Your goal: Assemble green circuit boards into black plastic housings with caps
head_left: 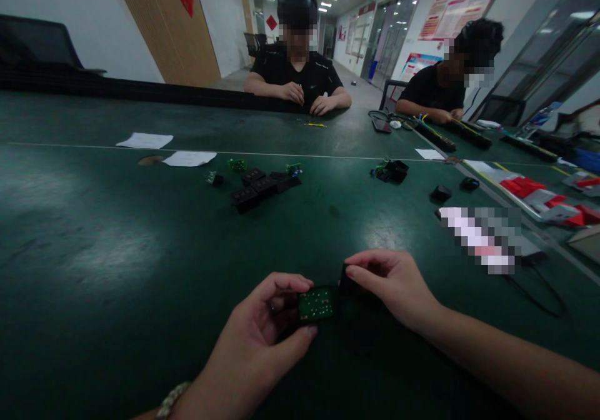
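Observation:
My left hand (pixel 269 323) grips a small black case with a green circuit board (pixel 317 304) in it, the soldered side turned up toward me. Thumb and fingers hold the case by its left end. Close on the right, my right hand (pixel 391 279) pinches a small black plastic piece (pixel 345 280) between thumb and fingertips. That piece is at the right end of the case; whether the two touch, I cannot tell. Both hands are just above the green tabletop (pixel 140 320).
Black housings (pixel 255 189) and loose circuit boards (pixel 237 165) lie ahead, with another board and housing cluster (pixel 391 171) to the right. Beyond are papers (pixel 191 158), a blurred-out device (pixel 487 239) with a cable, and red-and-silver packs (pixel 539 195). Two people (pixel 297 64) sit across the table.

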Demonstrator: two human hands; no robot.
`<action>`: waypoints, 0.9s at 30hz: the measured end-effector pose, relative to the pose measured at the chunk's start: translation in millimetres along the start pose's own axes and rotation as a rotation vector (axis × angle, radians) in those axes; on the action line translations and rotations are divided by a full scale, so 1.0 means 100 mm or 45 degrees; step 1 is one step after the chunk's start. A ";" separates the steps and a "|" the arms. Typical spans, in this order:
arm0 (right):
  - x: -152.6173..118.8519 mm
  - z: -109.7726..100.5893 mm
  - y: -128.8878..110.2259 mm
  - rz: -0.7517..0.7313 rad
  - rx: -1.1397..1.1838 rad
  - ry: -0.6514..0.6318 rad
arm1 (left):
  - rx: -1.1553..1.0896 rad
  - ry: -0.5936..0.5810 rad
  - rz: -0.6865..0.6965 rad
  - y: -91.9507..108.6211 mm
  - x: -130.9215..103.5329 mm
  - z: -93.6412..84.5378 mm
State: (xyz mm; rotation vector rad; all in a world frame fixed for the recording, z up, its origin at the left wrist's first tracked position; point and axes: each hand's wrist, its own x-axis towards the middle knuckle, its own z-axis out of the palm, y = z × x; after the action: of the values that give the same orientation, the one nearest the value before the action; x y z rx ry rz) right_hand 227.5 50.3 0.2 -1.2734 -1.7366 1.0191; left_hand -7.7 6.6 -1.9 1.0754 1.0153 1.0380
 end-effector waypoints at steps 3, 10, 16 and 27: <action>-0.20 -0.04 -0.01 0.222 0.322 0.064 | 0.042 -0.022 0.000 -0.01 0.00 0.00; -0.21 -0.02 0.04 0.283 0.643 0.083 | 0.117 -0.003 0.011 -0.03 0.01 0.00; -0.22 0.02 0.04 0.279 0.841 -0.022 | 0.109 -0.013 0.016 -0.05 0.00 -0.03; -0.21 0.01 0.02 0.317 0.788 -0.022 | 0.133 0.008 0.033 -0.07 0.02 -0.04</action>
State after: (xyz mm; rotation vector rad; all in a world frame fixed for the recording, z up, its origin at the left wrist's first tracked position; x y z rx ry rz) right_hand 232.3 29.8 -4.0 -1.0798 -1.1431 1.5614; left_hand -10.2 8.4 -9.4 1.1736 1.0728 1.0188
